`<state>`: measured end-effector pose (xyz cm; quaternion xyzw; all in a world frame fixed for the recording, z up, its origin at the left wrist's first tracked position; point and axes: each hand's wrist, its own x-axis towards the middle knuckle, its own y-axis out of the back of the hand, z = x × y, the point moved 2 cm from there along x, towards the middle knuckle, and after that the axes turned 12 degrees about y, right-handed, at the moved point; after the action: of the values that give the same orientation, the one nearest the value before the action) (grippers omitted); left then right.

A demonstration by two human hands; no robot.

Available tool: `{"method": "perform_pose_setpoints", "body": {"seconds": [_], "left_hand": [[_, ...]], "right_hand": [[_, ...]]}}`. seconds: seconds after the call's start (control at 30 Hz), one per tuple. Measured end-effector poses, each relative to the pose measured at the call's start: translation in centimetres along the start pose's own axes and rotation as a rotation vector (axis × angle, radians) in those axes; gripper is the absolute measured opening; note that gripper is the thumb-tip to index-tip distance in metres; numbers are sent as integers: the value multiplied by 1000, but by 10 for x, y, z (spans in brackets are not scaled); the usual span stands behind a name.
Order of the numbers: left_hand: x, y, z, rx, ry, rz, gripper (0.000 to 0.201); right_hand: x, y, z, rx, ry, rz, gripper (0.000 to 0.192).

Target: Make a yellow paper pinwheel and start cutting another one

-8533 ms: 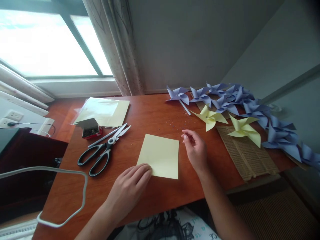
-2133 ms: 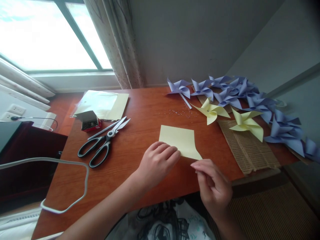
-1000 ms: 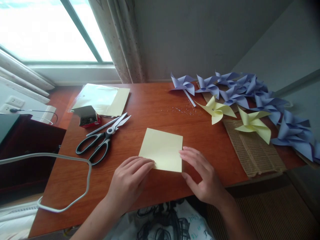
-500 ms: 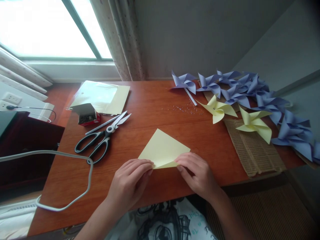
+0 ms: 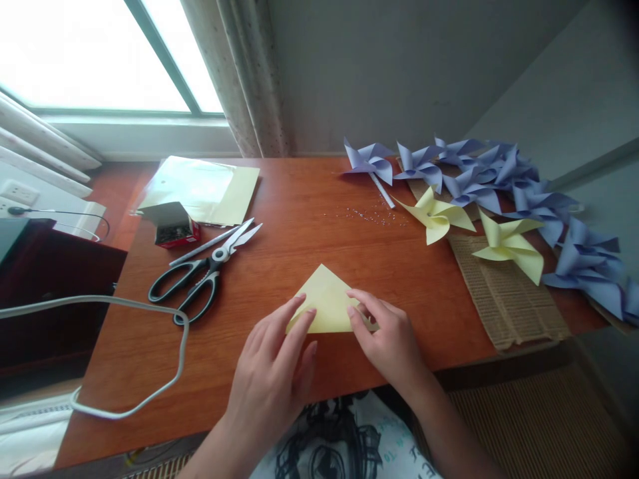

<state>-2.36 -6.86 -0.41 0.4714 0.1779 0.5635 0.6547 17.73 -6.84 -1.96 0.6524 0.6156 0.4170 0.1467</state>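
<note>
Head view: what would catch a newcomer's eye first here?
Both hands, left hand and right hand, press a yellow paper triangle flat at the near middle of the wooden table. A row of purple pinwheels curves along the far right, with black scissors to the left.

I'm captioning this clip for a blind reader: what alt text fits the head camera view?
Two bare hands, left hand and right hand, press flat a pale yellow paper triangle on a reddish wooden table. Black-handled scissors and a small box lie to the left; yellow pinwheels and purple pinwheels line the right side.
</note>
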Motion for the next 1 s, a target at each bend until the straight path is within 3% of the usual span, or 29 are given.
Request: {"method": "perform_pose_setpoints", "body": {"seconds": [0.1, 0.23, 0.47, 0.63, 0.73, 0.87, 1.0], "left_hand": [[-4, -2, 19, 99, -111, -26, 44], [-8, -14, 33, 211, -125, -127, 54], [-7, -28, 29, 284, -71, -232, 64], [-6, -28, 30, 281, -64, -234, 64], [-6, -30, 30, 279, -53, -245, 63], [-9, -32, 29, 271, -40, -267, 65], [-10, -33, 28, 254, -4, -277, 69]], "right_hand": [[5, -4, 0, -27, -30, -49, 22], [10, -9, 2, -57, -23, -126, 21], [33, -7, 16, -159, 108, -136, 19], [61, -17, 15, -73, 300, -279, 36], [72, -23, 8, -121, 363, -341, 35], [78, -27, 4, -175, 362, -402, 27], [75, -22, 7, -70, 280, -381, 30]]}}
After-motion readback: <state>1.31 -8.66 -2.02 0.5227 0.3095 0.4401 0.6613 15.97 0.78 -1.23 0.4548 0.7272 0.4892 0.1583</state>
